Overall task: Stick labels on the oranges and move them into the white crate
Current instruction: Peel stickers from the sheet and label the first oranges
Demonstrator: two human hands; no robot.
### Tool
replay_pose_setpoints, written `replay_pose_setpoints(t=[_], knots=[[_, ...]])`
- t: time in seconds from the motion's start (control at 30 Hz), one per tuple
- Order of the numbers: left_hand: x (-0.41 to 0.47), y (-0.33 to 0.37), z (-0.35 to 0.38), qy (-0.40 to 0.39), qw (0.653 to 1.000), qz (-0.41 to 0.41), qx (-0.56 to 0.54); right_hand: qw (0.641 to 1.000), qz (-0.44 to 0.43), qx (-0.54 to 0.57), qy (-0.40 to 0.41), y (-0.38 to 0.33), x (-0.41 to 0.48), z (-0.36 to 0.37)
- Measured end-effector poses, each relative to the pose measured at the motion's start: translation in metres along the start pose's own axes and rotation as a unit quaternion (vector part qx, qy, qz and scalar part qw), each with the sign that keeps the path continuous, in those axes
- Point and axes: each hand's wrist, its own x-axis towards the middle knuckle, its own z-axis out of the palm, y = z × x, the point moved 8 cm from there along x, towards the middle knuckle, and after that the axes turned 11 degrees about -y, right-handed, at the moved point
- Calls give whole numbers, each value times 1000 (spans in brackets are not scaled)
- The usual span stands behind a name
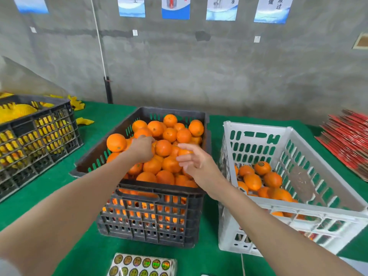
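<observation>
A black crate (147, 189) in the middle is heaped with oranges (169, 134). My left hand (141, 149) reaches into the pile with its back towards me. Its fingers curl down round an orange that the hand mostly hides. My right hand (196, 161) hovers over the right side of the pile, fingers loosely spread and holding nothing. To the right stands the white crate (256, 128), with several oranges (258, 179) lying on its bottom, some with a dark round label. A sheet of round gold labels (143, 264) lies on the green table at the front edge.
A second black crate (39, 124) with yellow foam nets stands at the left, and more nets (79, 105) lie behind it. Red flat cartons (346, 140) are stacked at the far right. A grey wall with posters closes off the back of the green table (95, 124).
</observation>
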Motion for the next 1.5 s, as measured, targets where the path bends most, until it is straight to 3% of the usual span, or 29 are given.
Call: replay_pose_setpoints(t=[0.13,0.27,0.33,0.4,0.5,0.57,0.67,0.73,0.9,1.27,1.37,1.5], knots=[[25,-18,20,-54,985,-22,162,1000,17,3,14,10,0,-3],[34,-24,18,-37,991,-8,125,999,15,14,45,12,-1,-7],[31,-27,12,-46,999,-17,-5,997,11,31,64,12,-3,-10],[19,-22,3,-46,980,3,-194,995,16,70,71,14,-4,-12],[-18,9,-9,-55,879,100,-463,975,44,192,99,18,-9,-18],[-48,33,-16,-60,828,163,-533,966,54,216,131,14,-16,-27],[-85,62,-22,-35,820,213,-529,970,30,198,141,-3,-32,-40],[-101,74,-19,-30,804,206,-557,975,0,184,121,-18,-44,-43],[-127,107,-7,-74,794,200,-569,986,-43,131,93,-43,-74,-48],[-151,159,8,-111,784,229,-566,975,-99,-15,199,-48,-126,-68],[-158,170,10,-134,781,250,-556,981,-53,4,185,-34,-134,-78],[-165,182,18,-133,785,258,-548,992,30,81,87,-10,-139,-78]])
